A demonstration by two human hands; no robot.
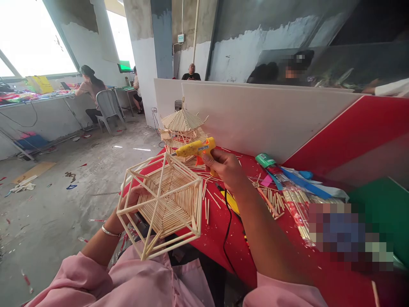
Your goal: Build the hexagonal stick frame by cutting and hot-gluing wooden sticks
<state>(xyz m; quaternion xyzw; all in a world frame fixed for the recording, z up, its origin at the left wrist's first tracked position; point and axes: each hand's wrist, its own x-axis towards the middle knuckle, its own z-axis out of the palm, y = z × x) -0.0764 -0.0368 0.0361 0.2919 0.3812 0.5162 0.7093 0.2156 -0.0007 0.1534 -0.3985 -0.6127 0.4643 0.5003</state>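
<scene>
Rough concrete floor (96,170), littered with scraps, runs back to a half-plastered wall in my head view, and a smooth white panel (243,115) stands behind the matte red tabletop (204,232). Close to me, above the near edge of that red surface, I see the stick frame (158,198): a hexagonal outline of pale, round wooden rods, with spokes crossing at a hub over a base of tightly packed, ribbed sticks. My left hand (136,197) curls around its left side, its fingers partly hidden by the rods, and supports it at a tilt. My right hand (228,168) is closed around the handle of a yellow plastic glue gun (194,149); the nozzle is right by the frame's far corner, though I cannot tell if they touch. Beyond stands a tiered stick pagoda (182,121) with sloping, ridged roofs. Loose sticks (207,211) and glossy plastic-wrapped bundles (295,209) lie to the right.
</scene>
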